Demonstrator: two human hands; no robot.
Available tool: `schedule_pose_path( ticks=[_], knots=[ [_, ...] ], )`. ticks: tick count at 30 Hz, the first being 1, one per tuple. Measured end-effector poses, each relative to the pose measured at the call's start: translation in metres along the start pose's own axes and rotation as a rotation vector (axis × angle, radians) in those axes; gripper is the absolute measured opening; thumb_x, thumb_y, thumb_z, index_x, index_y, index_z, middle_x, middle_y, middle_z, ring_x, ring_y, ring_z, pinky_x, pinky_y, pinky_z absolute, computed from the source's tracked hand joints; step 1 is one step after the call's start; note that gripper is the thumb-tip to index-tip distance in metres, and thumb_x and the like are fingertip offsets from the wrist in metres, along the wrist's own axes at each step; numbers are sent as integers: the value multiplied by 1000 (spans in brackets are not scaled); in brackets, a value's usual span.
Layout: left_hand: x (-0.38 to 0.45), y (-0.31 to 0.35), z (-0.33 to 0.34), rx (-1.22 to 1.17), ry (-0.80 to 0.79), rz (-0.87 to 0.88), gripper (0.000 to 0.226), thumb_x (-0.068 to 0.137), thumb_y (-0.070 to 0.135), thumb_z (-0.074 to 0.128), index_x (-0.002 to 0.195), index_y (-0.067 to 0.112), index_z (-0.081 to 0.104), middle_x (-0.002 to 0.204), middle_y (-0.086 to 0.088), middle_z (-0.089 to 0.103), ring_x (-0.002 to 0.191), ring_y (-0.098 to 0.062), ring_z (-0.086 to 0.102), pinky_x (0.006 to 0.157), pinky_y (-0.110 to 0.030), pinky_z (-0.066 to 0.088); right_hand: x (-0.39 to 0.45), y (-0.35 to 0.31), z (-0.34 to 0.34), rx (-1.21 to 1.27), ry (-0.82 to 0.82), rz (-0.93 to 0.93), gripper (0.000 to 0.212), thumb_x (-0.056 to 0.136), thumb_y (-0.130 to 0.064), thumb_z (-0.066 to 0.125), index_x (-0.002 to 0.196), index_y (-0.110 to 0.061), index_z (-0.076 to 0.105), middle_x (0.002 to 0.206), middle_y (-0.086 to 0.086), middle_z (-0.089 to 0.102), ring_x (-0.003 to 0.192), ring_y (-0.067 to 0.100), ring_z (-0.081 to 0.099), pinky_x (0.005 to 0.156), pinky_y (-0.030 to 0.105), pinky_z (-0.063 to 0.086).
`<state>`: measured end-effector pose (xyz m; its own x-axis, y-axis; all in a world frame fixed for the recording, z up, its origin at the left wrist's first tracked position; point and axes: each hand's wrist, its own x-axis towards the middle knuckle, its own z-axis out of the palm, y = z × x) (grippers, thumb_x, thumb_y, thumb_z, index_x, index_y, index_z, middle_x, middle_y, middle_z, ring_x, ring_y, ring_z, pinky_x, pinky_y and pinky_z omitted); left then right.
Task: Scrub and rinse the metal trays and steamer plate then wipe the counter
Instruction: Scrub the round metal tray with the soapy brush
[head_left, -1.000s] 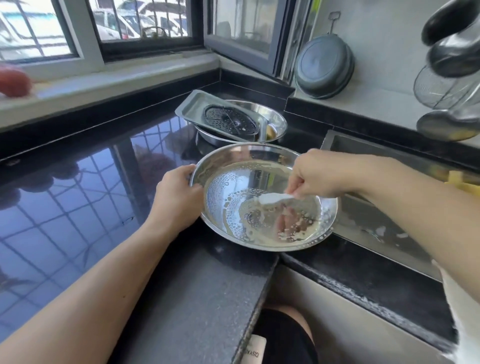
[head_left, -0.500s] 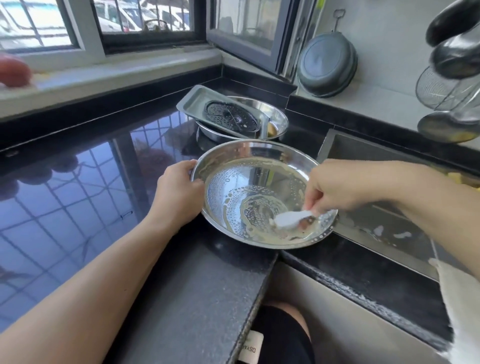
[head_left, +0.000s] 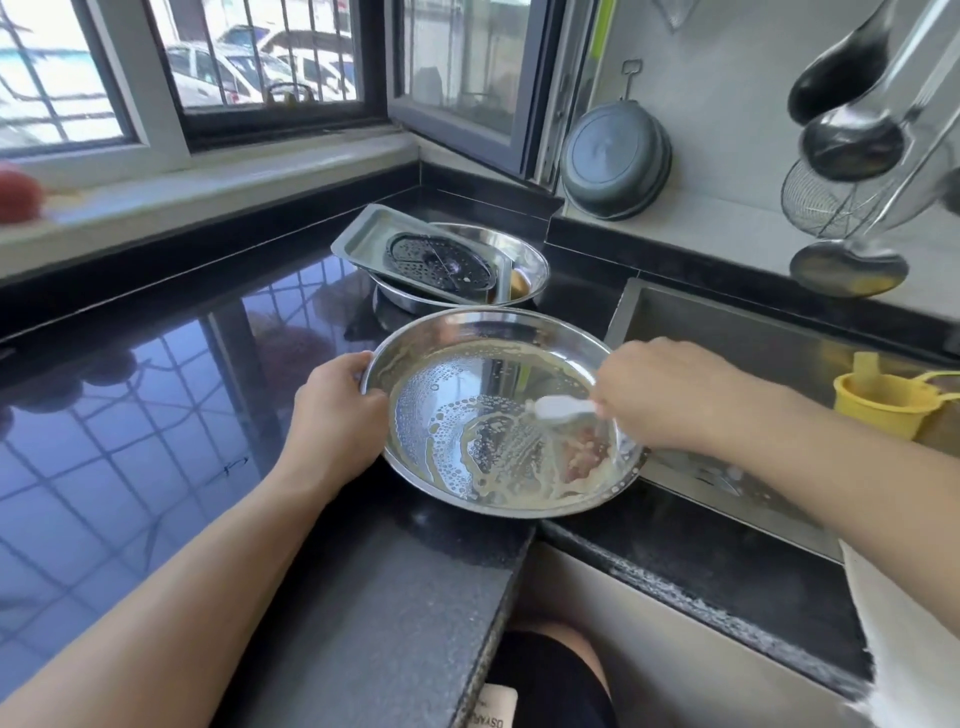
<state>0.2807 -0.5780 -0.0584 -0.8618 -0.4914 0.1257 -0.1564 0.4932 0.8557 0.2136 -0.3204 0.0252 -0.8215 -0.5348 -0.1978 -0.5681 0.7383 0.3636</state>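
A round metal tray (head_left: 441, 374), soapy inside, lies on the black counter (head_left: 171, 415) at the corner beside the sink. My left hand (head_left: 335, 415) grips its left rim. My right hand (head_left: 670, 395) holds a white scrubber (head_left: 558, 408) pressed against the tray's inner surface right of centre. Behind it, a rectangular metal tray (head_left: 363, 236) leans on a round metal bowl (head_left: 530, 265), with a dark perforated steamer plate (head_left: 441, 260) lying in the rectangular tray.
The steel sink (head_left: 727, 332) is at the right, with a yellow cup (head_left: 883, 405) at its far side. A dark pan (head_left: 613, 161), ladles (head_left: 852, 140) and a wire strainer (head_left: 821, 202) hang on the wall. The window sill runs behind the counter.
My right hand swept the scrubber from the tray's middle toward its near right, then back up toward the centre. My left hand kept its grip on the rim.
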Motion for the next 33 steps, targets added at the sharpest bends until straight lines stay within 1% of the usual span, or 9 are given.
schedule_pose_path(
  ticks=[5,8,12,18,21,23,26,29,33],
  knots=[
    [-1,1,-1,22,5,13,45,83,1,50,102,31,77,90,16,75,93,-14,68,74,-29,46,-25,-2,-8,15,-255,-199,44,94,-6,42,73,-43,54,97,-4,41,77,24,53,61,39,42],
    [-1,1,0,22,8,3,44,82,1,51,102,31,77,89,15,76,93,-16,68,76,-31,48,-17,16,-12,-23,-229,-216,37,89,-1,43,89,-31,64,92,-3,49,79,23,57,67,46,51],
    [-2,3,-1,22,0,-2,47,84,1,51,108,32,77,92,16,75,94,-16,69,76,-30,46,4,50,-23,36,-165,-102,34,96,-15,58,112,-41,74,77,-14,55,76,4,53,64,27,45],
    [-3,5,-2,25,-4,0,46,86,2,51,110,31,78,92,15,75,92,-14,68,73,-28,45,11,26,-26,91,-298,-201,24,90,-18,72,108,-33,78,77,-20,63,67,-3,55,60,12,43],
    [-2,3,-1,29,8,-11,43,85,4,52,109,29,78,92,11,77,93,-16,68,74,-29,45,17,40,-25,8,-130,-48,33,87,-8,64,85,-39,76,85,-9,65,76,17,63,69,35,58],
    [-3,3,0,31,8,-14,45,85,3,52,110,30,78,93,11,77,94,-17,68,75,-30,45,14,42,-21,-43,-74,15,25,88,-8,57,69,-23,65,77,-2,57,66,24,58,64,37,54],
    [-2,3,-1,28,16,-17,44,85,2,52,108,29,78,91,12,76,91,-15,68,72,-29,45,4,23,-16,-17,-196,-84,24,97,-16,55,77,-11,68,73,-1,60,62,19,54,67,34,54],
    [-2,4,-1,39,17,-21,45,86,2,52,110,30,78,93,11,76,93,-17,68,75,-30,45,-1,21,-15,100,-209,-81,19,97,-20,60,103,-17,77,94,-9,71,87,18,67,84,36,58],
    [-1,2,0,45,6,-20,47,84,2,52,112,30,78,96,11,77,96,-18,68,79,-31,47,-9,8,-11,27,-180,33,27,92,-4,51,67,-13,49,76,6,52,57,18,49,58,32,47]
  ],
)
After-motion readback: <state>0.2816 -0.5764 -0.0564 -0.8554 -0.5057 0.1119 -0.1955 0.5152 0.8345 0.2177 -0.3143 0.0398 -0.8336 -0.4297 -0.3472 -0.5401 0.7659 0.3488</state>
